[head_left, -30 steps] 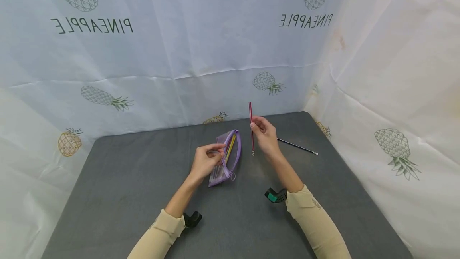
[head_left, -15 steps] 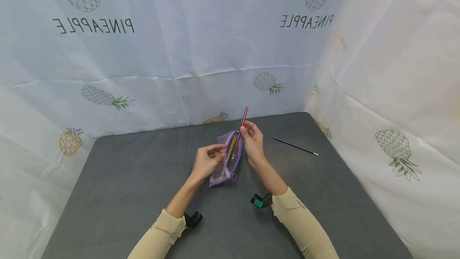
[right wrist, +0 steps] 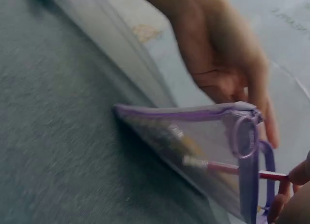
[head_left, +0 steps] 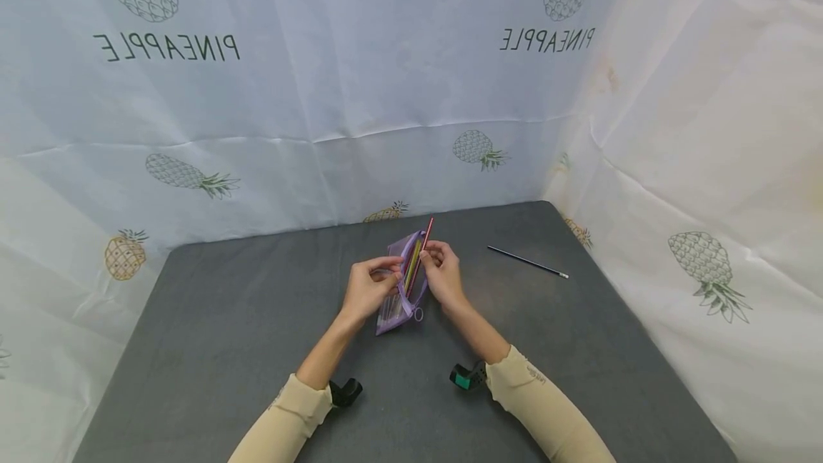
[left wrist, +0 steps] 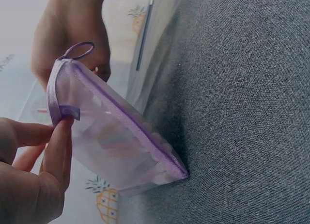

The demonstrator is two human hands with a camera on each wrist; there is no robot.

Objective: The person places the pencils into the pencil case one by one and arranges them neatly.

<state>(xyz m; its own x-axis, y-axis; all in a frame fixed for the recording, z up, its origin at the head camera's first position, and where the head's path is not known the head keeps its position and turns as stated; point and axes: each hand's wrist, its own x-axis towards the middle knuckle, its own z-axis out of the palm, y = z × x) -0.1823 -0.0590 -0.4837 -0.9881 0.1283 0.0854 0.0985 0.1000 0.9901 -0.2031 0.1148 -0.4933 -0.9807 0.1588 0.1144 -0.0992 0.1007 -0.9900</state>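
My left hand (head_left: 368, 293) pinches the near rim of a see-through purple zip pencil case (head_left: 392, 319), whose mouth stands open. In the left wrist view, thumb and fingertips grip a small tab on the case (left wrist: 68, 112). Between the fingertips of my right hand (head_left: 445, 279) is a red pencil (head_left: 429, 227), tilted, its lower part inside the case. Its white eraser end shows through the clear wall in the right wrist view, where the red pencil (right wrist: 223, 168) passes the zip edge. A yellow pencil (head_left: 414, 263) lies within the case.
A dark pencil (head_left: 527, 261) with a white tip lies on the grey table (head_left: 257, 349), right of the hands. White curtain (head_left: 360, 77) printed with pineapples stands behind the table and along its sides.
The right hand has brought the red pencil left from beside the case and lowered it into the open mouth. My left hand keeps its grip, nearly still.
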